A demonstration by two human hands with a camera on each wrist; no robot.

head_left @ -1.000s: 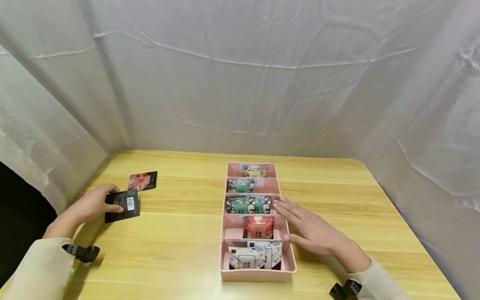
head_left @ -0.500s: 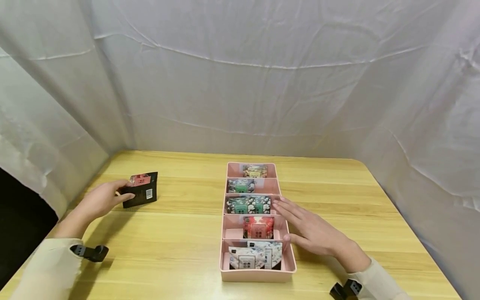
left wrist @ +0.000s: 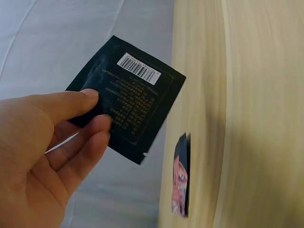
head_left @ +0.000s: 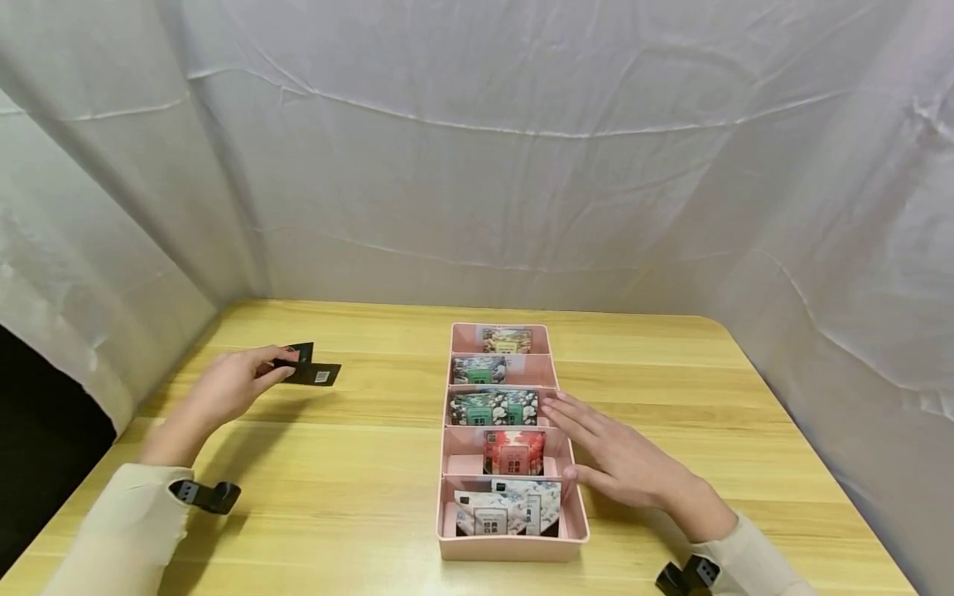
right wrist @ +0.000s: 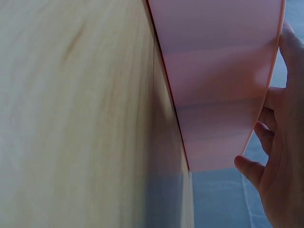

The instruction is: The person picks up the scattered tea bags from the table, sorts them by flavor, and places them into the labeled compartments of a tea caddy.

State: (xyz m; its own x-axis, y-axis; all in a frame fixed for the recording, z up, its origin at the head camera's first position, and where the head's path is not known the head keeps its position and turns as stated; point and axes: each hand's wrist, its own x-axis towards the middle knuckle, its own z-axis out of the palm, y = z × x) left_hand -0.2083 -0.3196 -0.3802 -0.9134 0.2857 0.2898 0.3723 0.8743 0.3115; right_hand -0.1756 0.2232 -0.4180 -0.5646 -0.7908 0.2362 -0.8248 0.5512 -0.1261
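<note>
My left hand pinches a flat black sachet between thumb and fingers, lifted off the table. In the left wrist view, the barcode and small print on the sachet's back face the camera. Behind it on the table lies a red-and-black sachet, partly covered in the head view. My right hand rests along the right rim of a pink divided box, its fingers extended. The right wrist view has the fingertips at the upper edge of the box's outer wall.
Sachets stand in the box's compartments: yellow-labelled at the far end, then green-labelled ones, a red one and white ones nearest. Pale curtains surround the wooden table.
My left hand has moved right and slightly away with the black sachet, lifting and tilting it so it looks narrower. My right hand and the box have stayed put.
</note>
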